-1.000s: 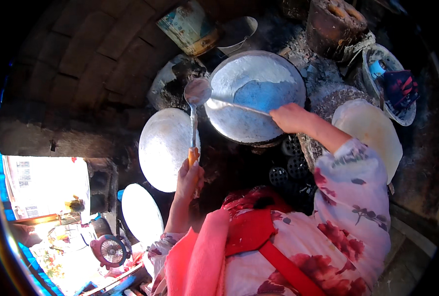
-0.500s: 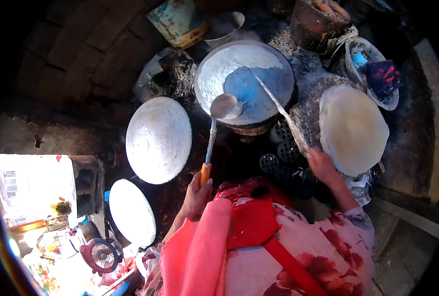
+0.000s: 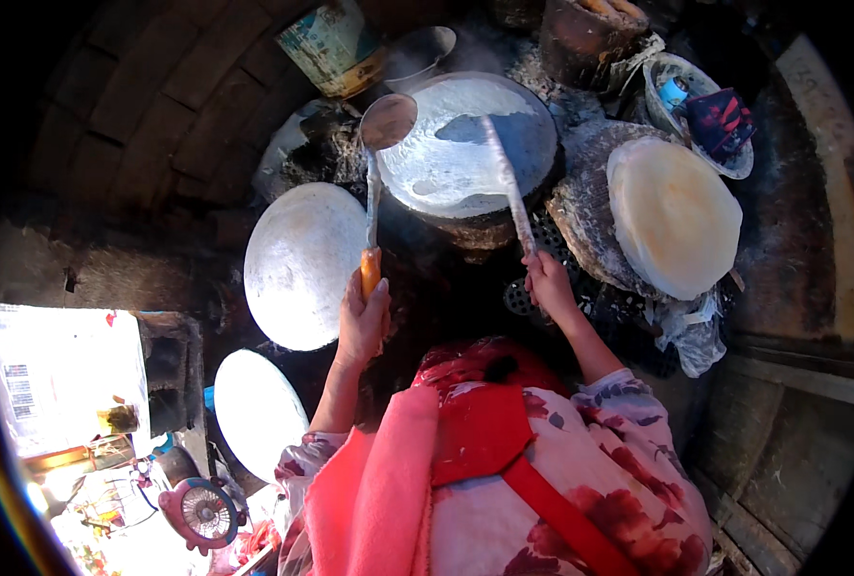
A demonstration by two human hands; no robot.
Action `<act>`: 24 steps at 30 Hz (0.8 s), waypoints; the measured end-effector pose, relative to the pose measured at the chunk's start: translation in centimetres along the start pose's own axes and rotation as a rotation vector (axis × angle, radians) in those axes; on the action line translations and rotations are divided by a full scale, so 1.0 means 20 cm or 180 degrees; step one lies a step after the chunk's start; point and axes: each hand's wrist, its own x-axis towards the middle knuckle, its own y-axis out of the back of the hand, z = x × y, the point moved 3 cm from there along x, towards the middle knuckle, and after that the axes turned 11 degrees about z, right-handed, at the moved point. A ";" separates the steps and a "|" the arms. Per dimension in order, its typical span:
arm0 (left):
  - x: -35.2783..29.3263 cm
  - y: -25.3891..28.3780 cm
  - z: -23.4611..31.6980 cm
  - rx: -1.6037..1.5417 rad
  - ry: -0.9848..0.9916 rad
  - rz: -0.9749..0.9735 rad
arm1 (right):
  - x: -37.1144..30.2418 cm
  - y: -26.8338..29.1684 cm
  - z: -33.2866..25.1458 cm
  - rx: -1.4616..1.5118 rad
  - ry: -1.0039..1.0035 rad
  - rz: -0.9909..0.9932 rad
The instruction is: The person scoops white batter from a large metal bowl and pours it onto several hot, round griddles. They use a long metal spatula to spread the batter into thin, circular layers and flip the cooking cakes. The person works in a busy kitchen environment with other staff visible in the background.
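Note:
My left hand (image 3: 364,322) is closed round the orange handle of a ladle (image 3: 389,122). The ladle's bowl hangs above the left rim of a round griddle (image 3: 437,182). White batter covers most of that griddle, with a darker bare patch at its upper middle. In my right hand (image 3: 547,285) is a long, pale, batter-smeared stick (image 3: 510,182), its tip over the patch. To the left of the griddle lies a round white plate-like disc (image 3: 304,264). On the right, pale round flatbreads (image 3: 674,216) lie on a woven-looking base (image 3: 581,206).
A second white disc (image 3: 258,413) stands lower left, near a small fan (image 3: 206,511). At the back are a worn bucket (image 3: 329,48), a metal bowl (image 3: 422,56) and a brown pot (image 3: 595,40). A basin (image 3: 662,82) with a dark cloth (image 3: 721,125) sits far right.
The ladle has lifted up and left off the griddle. Batter now covers more of its front and right. My right hand and the stick have moved left and up.

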 end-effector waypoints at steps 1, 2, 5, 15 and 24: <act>0.01 -0.03 -0.01 -0.0128 0.0051 -0.0095 | -0.01 0.00 0.02 -0.0086 0.0237 0.0137; 0.01 -0.04 -0.03 -0.0242 0.0109 -0.0168 | -0.03 0.00 0.00 -0.0162 0.0474 0.0248; -0.01 -0.06 -0.01 -0.0303 0.0117 -0.0208 | -0.11 -0.14 -0.16 -0.1546 0.1319 -0.0497; 0.00 -0.04 -0.07 -0.0208 0.0168 -0.0053 | -0.09 0.04 -0.09 -0.1586 0.1488 -0.0654; 0.04 -0.12 -0.03 -0.0318 0.0424 -0.0042 | 0.20 0.32 0.03 -0.1178 0.1117 -0.0247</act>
